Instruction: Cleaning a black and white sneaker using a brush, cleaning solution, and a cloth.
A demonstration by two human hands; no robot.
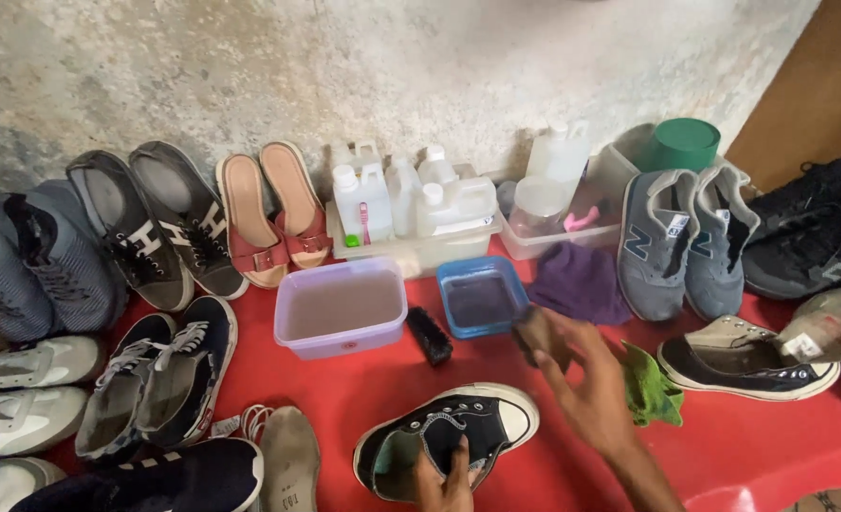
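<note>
Head view: brush (pixel 537 334) in right hand (pixel 586 379)

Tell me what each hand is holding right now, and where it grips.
Left hand holds the black high-top sneaker, fingers inside its opening. Right hand grips a brown brush by its back.

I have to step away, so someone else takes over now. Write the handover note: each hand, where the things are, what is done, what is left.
Left hand: inside the black-and-white sneaker, steadying it on the red surface.
Right hand: holding a dark brush or sponge at the edge of the blue tub, which holds dark liquid.
Nearby: lavender tub with cloudy liquid, black brush between the tubs, green cloth, purple cloth, white bottles in a tray.
Done: the tubs already hold liquid.
Left: I cannot tell whether the sneaker has been scrubbed; other shoes lie around.
</note>
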